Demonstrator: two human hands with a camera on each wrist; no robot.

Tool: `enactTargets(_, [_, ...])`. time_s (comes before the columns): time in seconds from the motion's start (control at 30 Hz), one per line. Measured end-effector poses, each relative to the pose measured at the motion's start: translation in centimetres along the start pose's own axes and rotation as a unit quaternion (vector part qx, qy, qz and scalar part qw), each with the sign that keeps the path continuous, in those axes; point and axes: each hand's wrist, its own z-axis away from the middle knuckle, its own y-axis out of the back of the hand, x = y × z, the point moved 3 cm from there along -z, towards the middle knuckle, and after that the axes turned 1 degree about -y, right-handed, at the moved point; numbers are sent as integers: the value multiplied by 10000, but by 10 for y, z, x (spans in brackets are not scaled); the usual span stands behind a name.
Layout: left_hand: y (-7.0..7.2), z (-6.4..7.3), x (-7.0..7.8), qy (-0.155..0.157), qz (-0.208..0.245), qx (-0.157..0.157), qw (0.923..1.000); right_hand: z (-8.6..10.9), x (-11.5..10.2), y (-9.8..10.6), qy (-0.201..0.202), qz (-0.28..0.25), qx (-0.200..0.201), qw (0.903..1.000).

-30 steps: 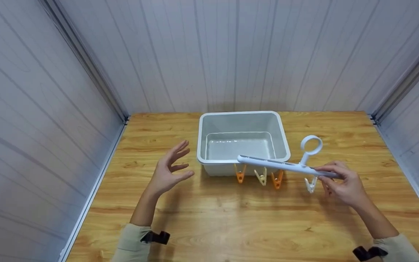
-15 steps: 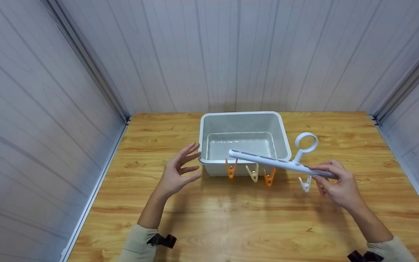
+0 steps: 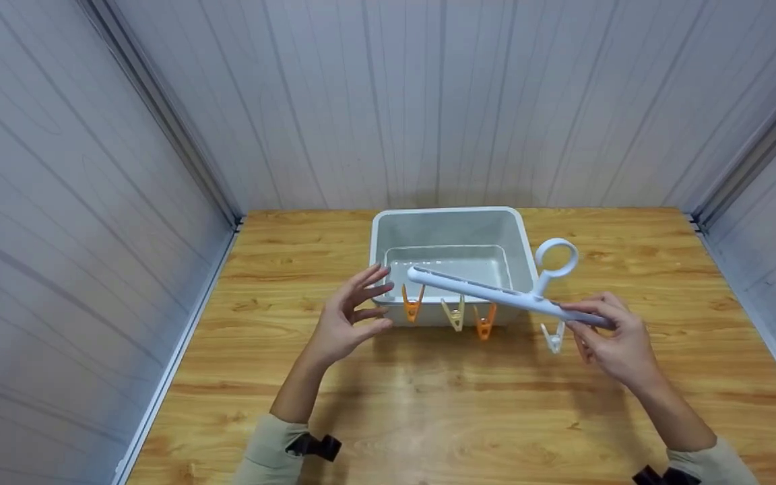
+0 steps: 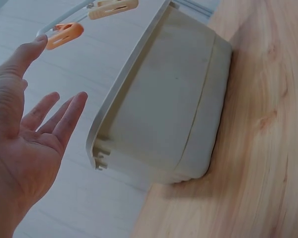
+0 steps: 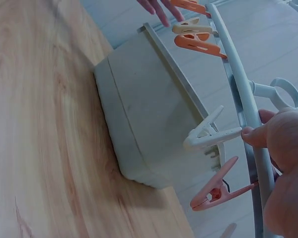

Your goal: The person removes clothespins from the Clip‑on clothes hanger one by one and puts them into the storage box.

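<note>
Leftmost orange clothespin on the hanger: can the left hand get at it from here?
Likely yes: the left hand, fingers apart and holding nothing, is close beside the leftmost orange clothespin, with nothing visible between them, while the right hand grips the hanger.

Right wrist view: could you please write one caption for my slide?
Right hand holding a pale hanger with five clips, a gray bin standing behind on a wood-grain table.

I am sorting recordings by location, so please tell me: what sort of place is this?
Probably a small booth set up for recording handwork: pale panelled walls enclose a wood-grain tabletop on three visible sides, and there is a small black device on each sleeve.
</note>
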Motion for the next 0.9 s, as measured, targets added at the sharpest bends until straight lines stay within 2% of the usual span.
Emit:
enactTargets(0.23, [-12, -4, 4, -90, 176, 45, 9998, -1, -9, -8, 234, -50, -54, 9997])
enactTargets(0.43, [-20, -7, 7, -78, 202, 183, 9996, -2, -12, -13, 83, -40, -25, 10000])
enactTargets(0.57, [-24, -9, 7, -113, 218, 261, 9994, -2, -12, -16, 60, -203, -94, 9997])
enactTargets(0.73, [-27, -9, 9, -155, 232, 417, 9987, -2, -11, -19, 278, -465, -195, 9983])
enactTargets(0.9, [-30, -10, 11, -147, 325, 584, 9977, -1, -10, -20, 326, -506, -222, 9979])
